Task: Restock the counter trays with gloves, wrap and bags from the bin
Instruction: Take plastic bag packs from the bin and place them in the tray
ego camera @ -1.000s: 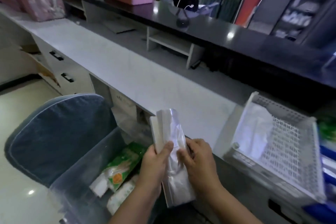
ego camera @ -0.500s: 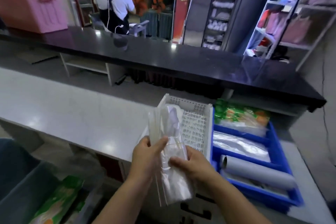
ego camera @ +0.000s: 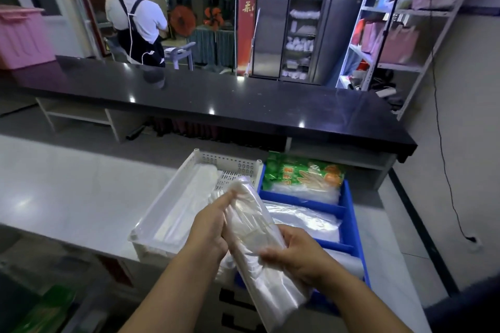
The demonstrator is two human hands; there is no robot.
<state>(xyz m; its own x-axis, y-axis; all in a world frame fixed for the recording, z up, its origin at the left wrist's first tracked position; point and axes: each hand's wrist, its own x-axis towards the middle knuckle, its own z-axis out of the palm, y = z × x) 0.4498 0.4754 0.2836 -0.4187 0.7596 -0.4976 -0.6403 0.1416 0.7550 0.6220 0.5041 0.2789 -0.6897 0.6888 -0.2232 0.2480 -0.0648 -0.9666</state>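
Now left hand [ego camera: 208, 228], right hand [ego camera: 296, 255] grip one bag pack [ego camera: 253, 211].

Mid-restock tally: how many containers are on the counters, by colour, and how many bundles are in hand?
White perforated plastic tray: 1
Blue divided plastic tray: 1
Pink plastic crate: 1
Clear plastic bag bundle, gripped by left hand and right hand: 1
Total: 4
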